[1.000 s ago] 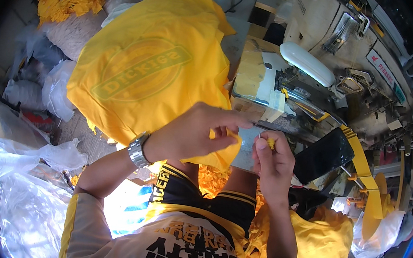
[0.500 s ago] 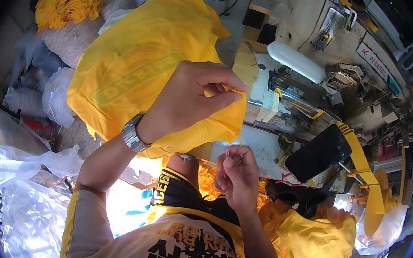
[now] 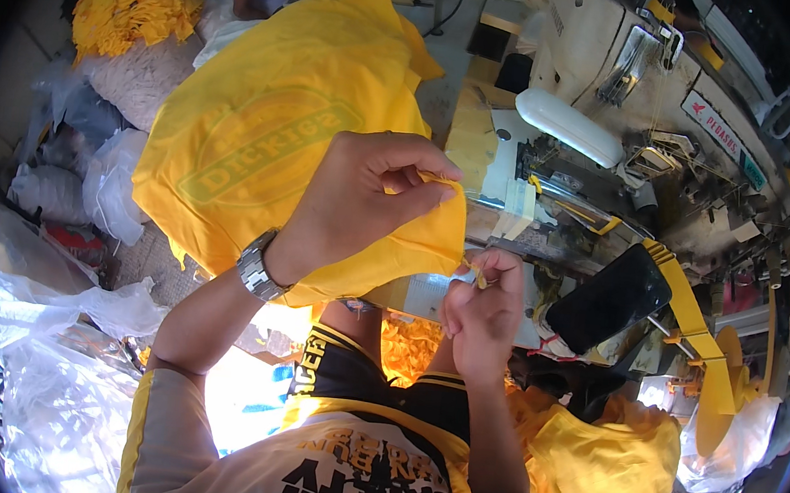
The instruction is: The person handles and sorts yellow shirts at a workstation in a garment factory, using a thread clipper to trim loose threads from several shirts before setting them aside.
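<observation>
A broad piece of yellow fabric (image 3: 278,74) with a faint printed emblem spreads over the table and toward my lap. My left hand (image 3: 358,186) is closed in a pinch on its right edge, thumb against the fingers, with a metal watch at the wrist. Just below the fabric's lower right corner is my right hand (image 3: 485,317), its fingers curled closed. A small yellow strip (image 3: 477,274) shows at those fingertips, by the corner. Whether anything else sits inside the right palm is hidden.
A sewing machine (image 3: 576,50) stands at the right, with a black phone (image 3: 610,296) mounted before it beside a yellow bracket (image 3: 684,308). Yellow fabric is heaped (image 3: 607,467) at lower right and bundled (image 3: 137,8) at far left. Clear plastic bags (image 3: 65,414) lie left. Another person's legs show at the top.
My right hand has moved up and right to the fabric's corner and turned; the thin, bright, pointed thing seen at its fingers before is out of sight. My left hand has shifted slightly down, still pinching the fabric.
</observation>
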The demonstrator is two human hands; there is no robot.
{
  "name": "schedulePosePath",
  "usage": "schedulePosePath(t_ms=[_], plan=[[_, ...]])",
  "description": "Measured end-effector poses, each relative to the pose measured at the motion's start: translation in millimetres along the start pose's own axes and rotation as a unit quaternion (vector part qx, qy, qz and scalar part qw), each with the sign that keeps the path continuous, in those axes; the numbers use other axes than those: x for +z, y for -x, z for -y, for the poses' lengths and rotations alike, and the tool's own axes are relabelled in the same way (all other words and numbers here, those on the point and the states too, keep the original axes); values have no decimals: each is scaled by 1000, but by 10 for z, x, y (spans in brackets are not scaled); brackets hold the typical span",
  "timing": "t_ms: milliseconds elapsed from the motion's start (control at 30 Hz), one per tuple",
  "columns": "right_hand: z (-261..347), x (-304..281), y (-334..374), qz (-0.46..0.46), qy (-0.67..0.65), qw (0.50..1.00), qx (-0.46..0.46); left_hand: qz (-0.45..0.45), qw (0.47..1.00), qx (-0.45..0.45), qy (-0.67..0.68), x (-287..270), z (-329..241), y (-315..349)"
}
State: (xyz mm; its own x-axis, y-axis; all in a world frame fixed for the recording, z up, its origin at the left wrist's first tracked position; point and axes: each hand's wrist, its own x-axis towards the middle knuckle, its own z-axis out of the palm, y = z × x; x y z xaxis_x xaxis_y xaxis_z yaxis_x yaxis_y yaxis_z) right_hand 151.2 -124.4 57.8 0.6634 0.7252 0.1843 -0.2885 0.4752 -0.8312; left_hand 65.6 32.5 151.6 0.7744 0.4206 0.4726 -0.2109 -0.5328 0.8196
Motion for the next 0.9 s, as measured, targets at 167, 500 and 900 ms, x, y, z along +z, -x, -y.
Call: schedulePosePath(t_ms=[167,500,900], plan=[[-39,187,-60,-12,108,994,31,-6,996,-58,70,15,194,75],[46,66,-38,43,189,980,36,-9,996,-65,52,-44,154,93],[-103,127,-62,-31,108,994,-11,-7,993,-69,99,-18,194,115]])
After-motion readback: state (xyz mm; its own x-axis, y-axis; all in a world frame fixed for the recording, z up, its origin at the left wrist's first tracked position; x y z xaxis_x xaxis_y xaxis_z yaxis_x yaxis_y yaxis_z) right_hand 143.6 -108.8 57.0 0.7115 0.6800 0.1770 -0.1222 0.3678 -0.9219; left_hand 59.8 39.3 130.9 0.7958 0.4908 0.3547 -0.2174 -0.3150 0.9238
